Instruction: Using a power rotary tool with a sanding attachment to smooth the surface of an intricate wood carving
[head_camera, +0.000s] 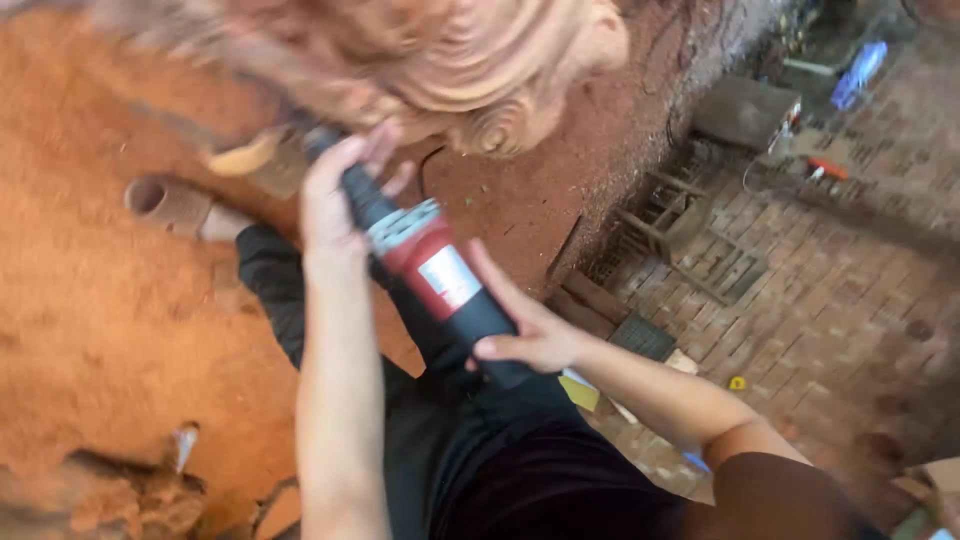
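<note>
Gripping a red-black grinder (440, 285) two-handed: left hand (335, 195) closed round its front neck, right hand (530, 335) wrapped on the rear body; tool nose sits against the carved wood (450, 60), above the person's lap; looks heavy, rigid, likely dusty-slick, best held neck and rear; sawdust (100, 300) left of the grinder.

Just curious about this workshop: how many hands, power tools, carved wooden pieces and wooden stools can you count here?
Hands: 2, the left hand and the right hand
Power tool, red and black: 1
Carved wooden piece: 1
Wooden stool: 1
Total: 5
</note>
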